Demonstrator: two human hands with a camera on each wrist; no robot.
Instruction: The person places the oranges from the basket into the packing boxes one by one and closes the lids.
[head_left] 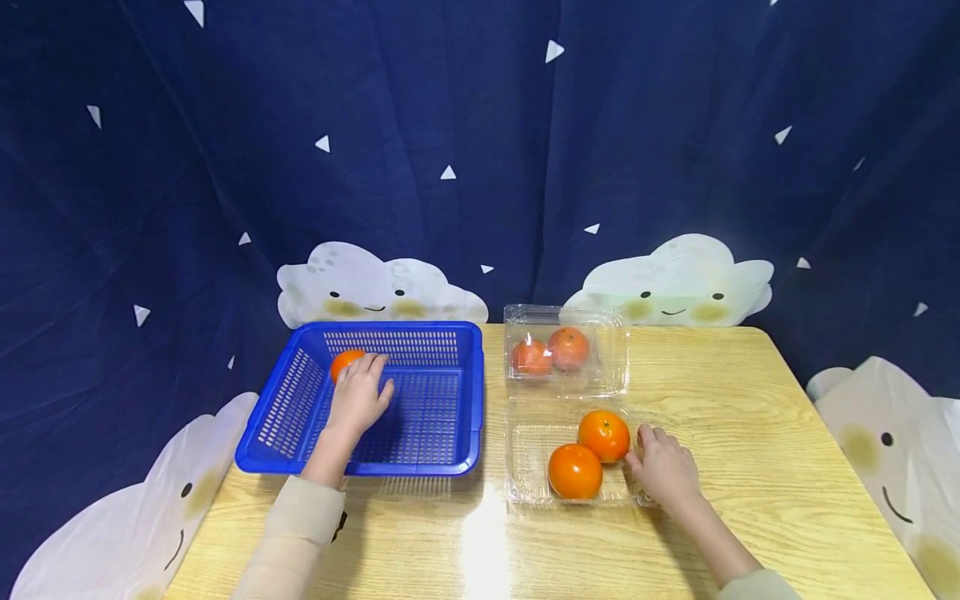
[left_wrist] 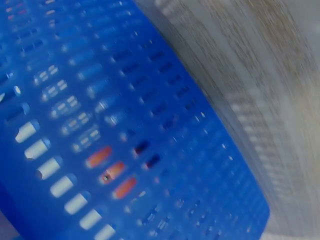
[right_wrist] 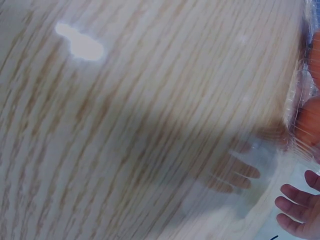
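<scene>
An orange lies in the back left of the blue plastic basket. My left hand is over the basket, its loosely bent fingers beside the orange and partly covering it; nothing shows between fingers and thumb. Bits of orange colour show through the basket's slots in the left wrist view. Two more oranges, a front one and a back one, sit in the open clear plastic box. My right hand is at that box's right side with relaxed, spread fingers, close to the back orange.
Behind the open box, a clear plastic piece stands with two oranges seen in or through it. A wooden table carries everything. A dark blue curtain with clouds hangs along its back edge.
</scene>
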